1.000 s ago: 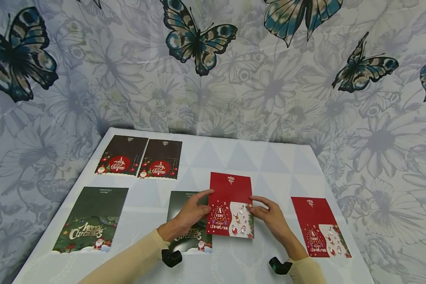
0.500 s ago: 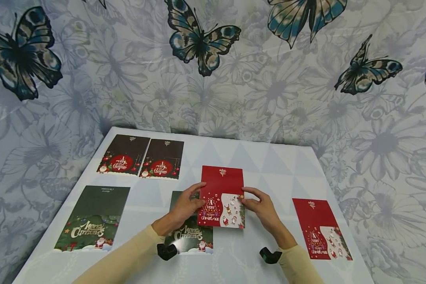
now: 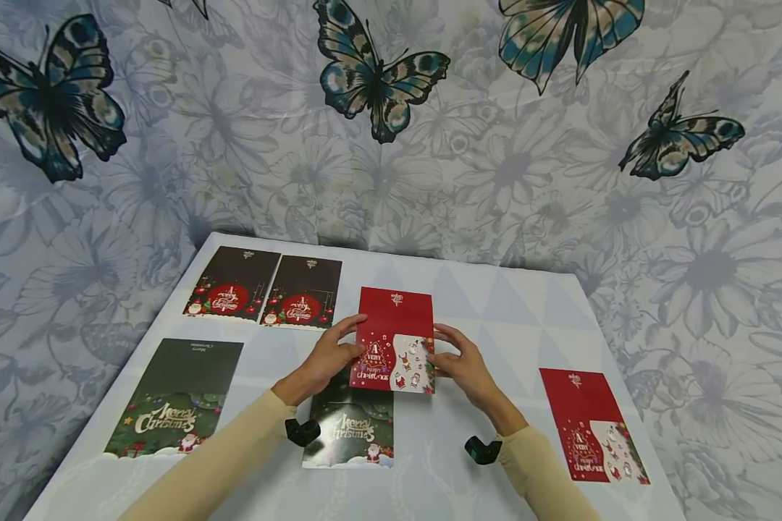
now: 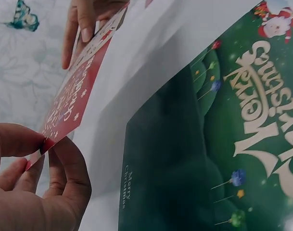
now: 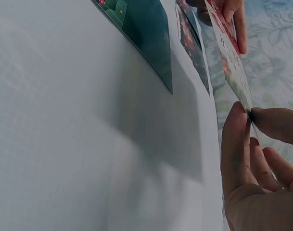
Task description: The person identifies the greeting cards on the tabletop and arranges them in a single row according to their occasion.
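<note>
Between both hands is a red Christmas card (image 3: 394, 340) with white print, raised off the table in the wrist views. My left hand (image 3: 326, 358) pinches its left edge between thumb and fingers. On the right edge, my right hand (image 3: 465, 362) does the same; its thumb and fingertip meet at the card in the right wrist view. Below the held card lies a green Christmas card (image 3: 358, 427), its top partly covered in the head view. The left wrist view shows that green card (image 4: 160, 144) flat beneath my left hand.
Two dark brown Christmas cards (image 3: 303, 289) lie side by side at the back left of the white table (image 3: 495, 304). Another green card (image 3: 176, 398) lies front left, and another red card (image 3: 593, 427) on the right. A butterfly-print cloth (image 3: 397, 181) hangs behind the table.
Both hands have carried the red card away from me and a little left, toward the back of the table. More of the green card below now shows. The other cards stay put.
</note>
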Demonstrator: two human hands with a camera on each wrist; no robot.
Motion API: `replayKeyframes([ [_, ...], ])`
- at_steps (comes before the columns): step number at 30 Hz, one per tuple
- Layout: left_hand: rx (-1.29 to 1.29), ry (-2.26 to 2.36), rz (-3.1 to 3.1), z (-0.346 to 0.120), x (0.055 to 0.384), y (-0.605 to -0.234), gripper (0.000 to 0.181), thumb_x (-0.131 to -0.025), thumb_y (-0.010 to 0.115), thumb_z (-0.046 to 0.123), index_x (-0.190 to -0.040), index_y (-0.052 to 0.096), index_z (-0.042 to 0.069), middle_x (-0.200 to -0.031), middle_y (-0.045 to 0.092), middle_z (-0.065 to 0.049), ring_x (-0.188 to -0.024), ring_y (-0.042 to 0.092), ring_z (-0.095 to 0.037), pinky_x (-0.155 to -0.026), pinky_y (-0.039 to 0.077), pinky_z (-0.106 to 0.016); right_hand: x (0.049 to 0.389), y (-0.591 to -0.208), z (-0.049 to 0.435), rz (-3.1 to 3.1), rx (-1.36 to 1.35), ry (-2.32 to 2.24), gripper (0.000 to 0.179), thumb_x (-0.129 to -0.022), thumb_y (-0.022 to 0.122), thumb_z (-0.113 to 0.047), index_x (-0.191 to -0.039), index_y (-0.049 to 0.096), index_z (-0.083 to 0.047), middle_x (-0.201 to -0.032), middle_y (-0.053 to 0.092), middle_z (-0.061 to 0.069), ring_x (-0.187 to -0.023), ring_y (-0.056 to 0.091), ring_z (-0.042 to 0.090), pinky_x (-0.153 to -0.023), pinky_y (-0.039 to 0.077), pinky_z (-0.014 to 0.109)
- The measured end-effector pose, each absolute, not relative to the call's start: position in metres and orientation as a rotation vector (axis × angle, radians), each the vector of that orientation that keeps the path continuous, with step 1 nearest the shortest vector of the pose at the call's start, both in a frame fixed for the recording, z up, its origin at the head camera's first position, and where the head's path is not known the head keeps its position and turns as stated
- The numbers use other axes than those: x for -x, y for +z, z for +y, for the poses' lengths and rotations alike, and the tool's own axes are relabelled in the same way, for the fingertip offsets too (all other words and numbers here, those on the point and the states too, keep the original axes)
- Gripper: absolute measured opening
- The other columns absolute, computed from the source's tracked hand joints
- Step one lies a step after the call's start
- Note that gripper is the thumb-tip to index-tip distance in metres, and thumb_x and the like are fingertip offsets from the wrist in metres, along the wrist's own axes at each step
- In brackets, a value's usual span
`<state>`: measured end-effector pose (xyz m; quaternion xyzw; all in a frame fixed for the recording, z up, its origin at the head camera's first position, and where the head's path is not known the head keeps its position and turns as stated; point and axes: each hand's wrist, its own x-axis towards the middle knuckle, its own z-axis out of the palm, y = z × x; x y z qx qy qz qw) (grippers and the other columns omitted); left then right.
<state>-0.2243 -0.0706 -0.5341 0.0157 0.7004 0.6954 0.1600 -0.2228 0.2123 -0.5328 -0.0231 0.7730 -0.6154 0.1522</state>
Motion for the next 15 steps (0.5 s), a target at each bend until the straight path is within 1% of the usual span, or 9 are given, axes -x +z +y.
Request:
replayKeyframes([
  [4,-0.017,1.990,2.020,-0.074,0.232,-0.537,0.059,-0.098,0.056,0.001,-0.152,0.041,0.016,-0.152,0.039,-0.018,-0.093,0.066,-0.021,-0.074,0.057,-0.032,0.231,-0.537,0.205,2.222,0.041,-1.757,0.054,-0.094,0.069,-0.010,-0.145,0.051,-0.021,-0.143,0.051,0.013,-0.099,0.069,0.023,-0.079,0.061,0.037],
  [7,0.041,1.997,2.046,-0.077,0.238,-0.541,0.057,-0.098,0.059,0.003,-0.151,0.043,0.017,-0.151,0.041,-0.017,-0.091,0.066,-0.019,-0.073,0.056,-0.030,0.237,-0.540,0.200,2.222,0.047,-1.744,0.051,-0.094,0.068,-0.009,-0.143,0.055,-0.017,-0.146,0.048,0.014,-0.096,0.069,0.023,-0.077,0.061,0.037],
  [11,0.084,2.018,2.094,-0.081,0.246,-0.545,0.054,-0.098,0.060,0.004,-0.149,0.046,0.014,-0.148,0.046,-0.018,-0.089,0.066,-0.018,-0.073,0.054,-0.028,0.245,-0.541,0.194,2.215,0.084,-1.712,0.056,-0.093,0.068,-0.007,-0.146,0.051,-0.015,-0.154,0.040,0.015,-0.093,0.067,0.023,-0.077,0.061,0.037],
  [15,0.093,2.035,2.130,-0.085,0.252,-0.548,0.052,-0.098,0.060,0.005,-0.148,0.046,0.013,-0.146,0.049,-0.017,-0.091,0.067,-0.019,-0.073,0.054,-0.028,0.250,-0.538,0.189,2.209,0.111,-1.708,0.059,-0.092,0.069,-0.004,-0.147,0.049,-0.013,-0.156,0.037,0.015,-0.092,0.067,0.025,-0.080,0.060,0.041],
])
